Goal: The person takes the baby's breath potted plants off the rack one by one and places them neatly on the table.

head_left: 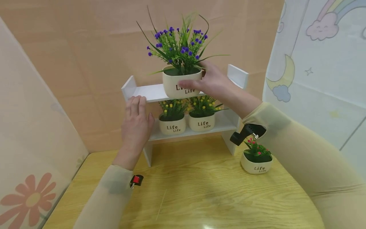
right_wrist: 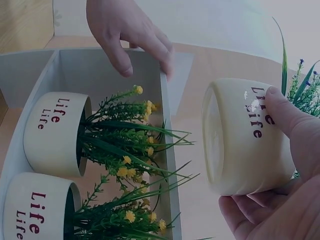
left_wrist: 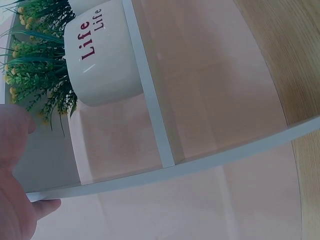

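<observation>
My right hand grips a cream pot with purple flowers, thumb on its front. In the right wrist view a gap shows between the pot's base and the shelf's top board. My left hand rests on the left end of the white shelf's top board, fingers over its front edge. Two pots with yellow flowers stand side by side on the lower board: the left one and the right one.
A cream pot with red flowers stands on the wooden table, right of the shelf and below my right forearm. A peach cloth hangs behind the shelf, with patterned cloths at both sides.
</observation>
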### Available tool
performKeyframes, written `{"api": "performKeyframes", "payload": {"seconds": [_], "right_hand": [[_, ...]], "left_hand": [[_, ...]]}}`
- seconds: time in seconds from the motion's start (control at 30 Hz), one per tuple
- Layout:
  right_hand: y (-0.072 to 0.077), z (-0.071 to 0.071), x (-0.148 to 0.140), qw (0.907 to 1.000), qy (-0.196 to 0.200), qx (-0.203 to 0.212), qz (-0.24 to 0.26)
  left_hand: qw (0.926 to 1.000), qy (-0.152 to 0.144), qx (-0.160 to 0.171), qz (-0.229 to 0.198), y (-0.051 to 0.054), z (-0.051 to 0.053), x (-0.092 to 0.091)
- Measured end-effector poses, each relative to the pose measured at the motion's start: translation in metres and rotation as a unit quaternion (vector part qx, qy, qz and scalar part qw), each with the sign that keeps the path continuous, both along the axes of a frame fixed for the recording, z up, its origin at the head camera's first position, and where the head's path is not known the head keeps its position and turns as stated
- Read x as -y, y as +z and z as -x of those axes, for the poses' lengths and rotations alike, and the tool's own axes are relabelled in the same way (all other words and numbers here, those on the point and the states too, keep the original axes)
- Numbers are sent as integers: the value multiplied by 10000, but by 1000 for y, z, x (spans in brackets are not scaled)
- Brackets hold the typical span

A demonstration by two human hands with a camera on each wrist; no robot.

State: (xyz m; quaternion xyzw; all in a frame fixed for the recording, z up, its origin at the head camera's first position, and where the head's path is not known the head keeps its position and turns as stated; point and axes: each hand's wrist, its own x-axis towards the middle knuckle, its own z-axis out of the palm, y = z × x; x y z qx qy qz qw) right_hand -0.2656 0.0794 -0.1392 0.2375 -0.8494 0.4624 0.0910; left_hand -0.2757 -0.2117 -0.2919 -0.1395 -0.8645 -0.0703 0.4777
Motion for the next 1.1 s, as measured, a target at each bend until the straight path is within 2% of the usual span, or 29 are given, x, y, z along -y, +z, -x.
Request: {"api": "performKeyframes", "payload": {"seconds": [0.23, 0.47, 0.7, 0.9, 1.1], "right_hand": [[-8, -16, -5, 9999, -33, 15, -116], [-14, -32, -12, 9988, -319, -80, -364], [-25, -47, -19, 9972, -540, 138, -508], [-37, -56, -25, 9969, -561, 61, -552], [-48, -69, -30, 9894, -959, 414, -1013]], "left_hand": [[9999, 55, 103, 44, 2, 0, -2], [9999, 14, 166, -38, 3, 0, -2], [9996, 23, 280, -70, 5, -1, -4], [9995, 50, 288, -134, 5, 0, -4], [9996, -64, 202, -206, 4, 0, -2]]}}
